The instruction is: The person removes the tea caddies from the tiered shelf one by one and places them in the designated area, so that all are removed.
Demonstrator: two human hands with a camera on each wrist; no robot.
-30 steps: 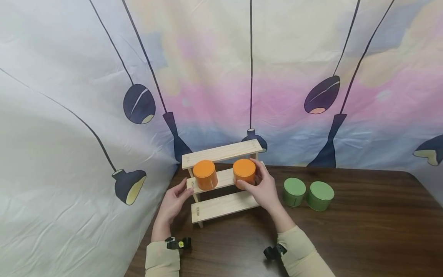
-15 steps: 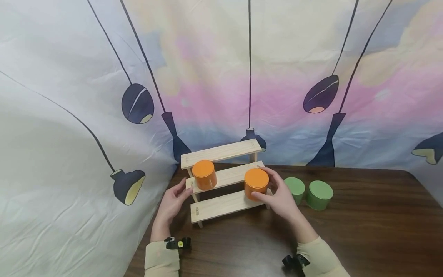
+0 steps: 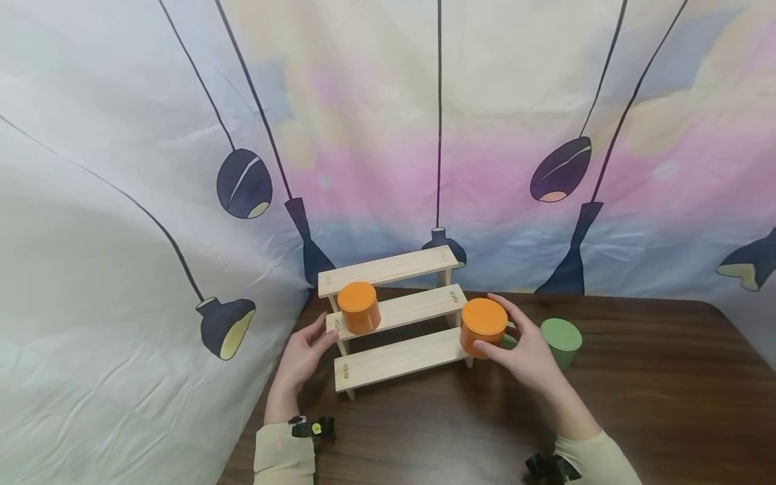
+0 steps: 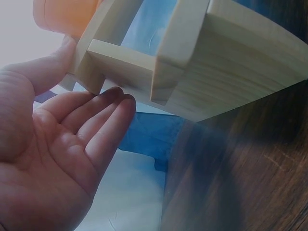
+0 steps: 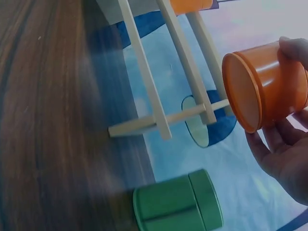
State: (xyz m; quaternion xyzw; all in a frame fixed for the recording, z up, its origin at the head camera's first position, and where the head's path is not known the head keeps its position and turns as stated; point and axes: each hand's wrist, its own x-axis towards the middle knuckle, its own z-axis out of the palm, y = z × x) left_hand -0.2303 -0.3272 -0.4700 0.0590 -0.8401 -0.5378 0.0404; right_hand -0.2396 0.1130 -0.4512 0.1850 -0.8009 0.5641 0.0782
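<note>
My right hand (image 3: 529, 353) grips an orange round tin (image 3: 483, 318) at the right end of a three-step wooden display stand (image 3: 397, 357). In the right wrist view this orange tin (image 5: 276, 84) hangs off the table, apart from the stand, its flat bottom showing. Another orange tin (image 3: 358, 308) stands upright on the middle step, at the left. My left hand (image 3: 303, 350) holds the left end of that step. Seen from the left wrist, thumb and fingertips of the left hand (image 4: 57, 144) pinch the stand's wooden end.
A green tin (image 3: 560, 340) stands on the dark wooden table (image 3: 661, 397) to the right. Most of a second green tin (image 3: 511, 330) is hidden behind my right hand. Behind the stand hangs a cloth backdrop (image 3: 497, 168) with printed lamps; it also closes off the left side.
My right hand has carried the orange tin off the middle step, rightward past the stand's end. It now covers most of one green tin. The left hand stays put.
</note>
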